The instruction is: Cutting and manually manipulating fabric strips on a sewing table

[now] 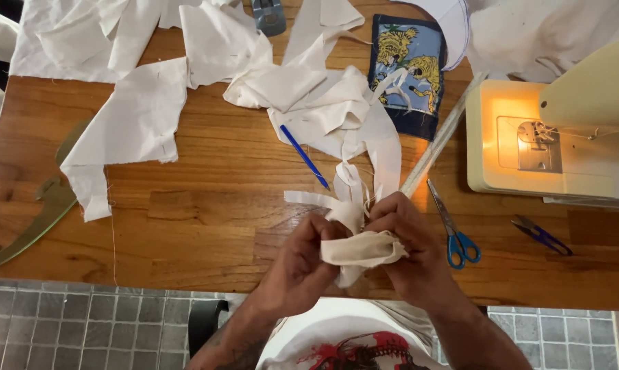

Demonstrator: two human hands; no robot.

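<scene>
Cloth piece [361, 249]: small, cream, plain-weave cotton, folded into a soft roll; held just above the near edge of the table, in front of the body.
Left hand [297, 264]: closed on the left end of the cloth piece, thumb on top, fingers curled beneath.
Right hand [409, 243]: closed on the right end of the same piece, knuckles up; both hands close together, nearly touching.
Strips [350, 192]: narrow cream tails with frayed edges, rising from between the hands; possibly part of the held piece, hard to tell.
Table [207, 212]: warm brown wood, jointed planks, smooth finish.
Pen [304, 157]: slim, blue, lying slantwise just beyond the hands.
Scissors [455, 229]: steel blades, blue plastic loops, just right of the right hand.
Snips [541, 235]: small, dark blue, further right.
Ruler [441, 137]: long, clear, angled between the strips and the machine.
Sewing machine [563, 137]: cream, hard shell, lamp glowing amber on its bed.
Patch [407, 72]: blue rectangle, yellow tigers.
Scraps [135, 123]: cream offcuts, irregular, crumpled, spread across the far half.
Curve template [28, 226]: greenish, translucent, hooked, at the left edge.
Floor [83, 322]: grey square tiles.
</scene>
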